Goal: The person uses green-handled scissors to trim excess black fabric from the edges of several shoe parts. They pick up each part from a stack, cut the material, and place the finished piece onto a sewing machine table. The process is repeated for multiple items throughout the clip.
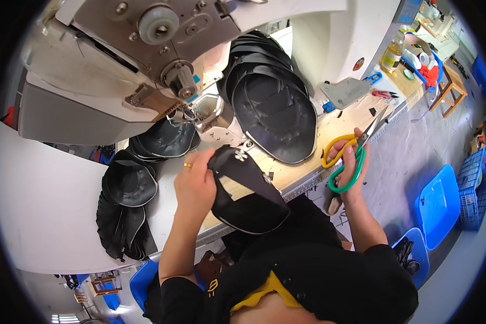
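Note:
My left hand (193, 186) grips the edge of a black sun visor (254, 208), tilted over the front edge of the sewing machine table. Its curved brim faces down toward me, and a band with small shiny pieces runs across its top. Off to the right, my right hand (356, 167) holds scissors (365, 135) with one yellow and one green handle loop. The blades point up and away, apart from the visor. Just beyond the held visor lies a stack of similar black visors (272, 116), overlapping one another.
A large sewing machine (181, 81) overhangs the table from the far left. More black visors (128, 181) pile up at its left. On the table's right are red-handled snips (384, 94) and a bottle of yellow liquid (392, 54). Blue plastic tubs (438, 208) stand on the floor.

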Tool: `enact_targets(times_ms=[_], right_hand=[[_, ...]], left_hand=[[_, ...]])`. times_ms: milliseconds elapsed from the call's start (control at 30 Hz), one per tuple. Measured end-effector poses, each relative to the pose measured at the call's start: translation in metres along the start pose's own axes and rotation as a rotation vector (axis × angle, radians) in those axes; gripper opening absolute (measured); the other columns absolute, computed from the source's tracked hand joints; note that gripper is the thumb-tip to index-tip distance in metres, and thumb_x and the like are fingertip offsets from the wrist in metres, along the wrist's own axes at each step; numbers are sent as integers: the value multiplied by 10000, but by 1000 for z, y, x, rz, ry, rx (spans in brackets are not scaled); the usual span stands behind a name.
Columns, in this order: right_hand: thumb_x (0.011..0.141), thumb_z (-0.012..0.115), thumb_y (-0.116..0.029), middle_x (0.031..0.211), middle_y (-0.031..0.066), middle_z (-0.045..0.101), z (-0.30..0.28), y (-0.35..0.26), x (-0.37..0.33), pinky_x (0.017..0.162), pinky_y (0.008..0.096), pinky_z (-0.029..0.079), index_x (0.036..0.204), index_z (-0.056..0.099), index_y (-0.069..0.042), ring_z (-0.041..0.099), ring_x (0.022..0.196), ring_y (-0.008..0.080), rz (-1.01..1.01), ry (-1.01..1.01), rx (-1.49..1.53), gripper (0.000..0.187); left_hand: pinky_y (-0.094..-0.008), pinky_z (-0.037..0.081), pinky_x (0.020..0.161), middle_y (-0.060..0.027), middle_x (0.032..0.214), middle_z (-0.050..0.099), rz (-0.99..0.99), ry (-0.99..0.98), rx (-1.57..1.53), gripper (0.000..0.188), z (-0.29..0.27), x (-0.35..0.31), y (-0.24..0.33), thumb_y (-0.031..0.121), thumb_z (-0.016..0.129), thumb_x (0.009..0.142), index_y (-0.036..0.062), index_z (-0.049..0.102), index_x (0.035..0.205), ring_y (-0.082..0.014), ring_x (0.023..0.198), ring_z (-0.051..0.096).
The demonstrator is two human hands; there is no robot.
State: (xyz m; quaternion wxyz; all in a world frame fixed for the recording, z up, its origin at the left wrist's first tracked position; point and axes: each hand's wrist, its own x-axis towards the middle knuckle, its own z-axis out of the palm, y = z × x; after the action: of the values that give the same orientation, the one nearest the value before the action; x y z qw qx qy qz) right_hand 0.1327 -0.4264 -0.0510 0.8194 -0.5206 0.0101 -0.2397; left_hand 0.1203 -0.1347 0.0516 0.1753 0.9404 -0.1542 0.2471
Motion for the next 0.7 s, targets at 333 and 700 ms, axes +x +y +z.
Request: enact_targets(times_ms=[333,700], right_hand=[[907,465,-113,780,131,578,0,10,6,604,274,474,1296,269,57,560,660,163,24,69,-76,468],[874,513,-111,708,93,565,-1,31,13,528,248,451,1275,353,18,544,586,139,14,131,-191,450]], left_hand=[[-382,486,626,-98,998,552,-133,-172,272,344,7,-33,-31,-25,530,767,106,625,1070,-293,722,611],[-261,443,673,-89,827,597,-178,293,-228,187,-60,2,-69,-31,515,828,22,633,963,-181,740,570]])
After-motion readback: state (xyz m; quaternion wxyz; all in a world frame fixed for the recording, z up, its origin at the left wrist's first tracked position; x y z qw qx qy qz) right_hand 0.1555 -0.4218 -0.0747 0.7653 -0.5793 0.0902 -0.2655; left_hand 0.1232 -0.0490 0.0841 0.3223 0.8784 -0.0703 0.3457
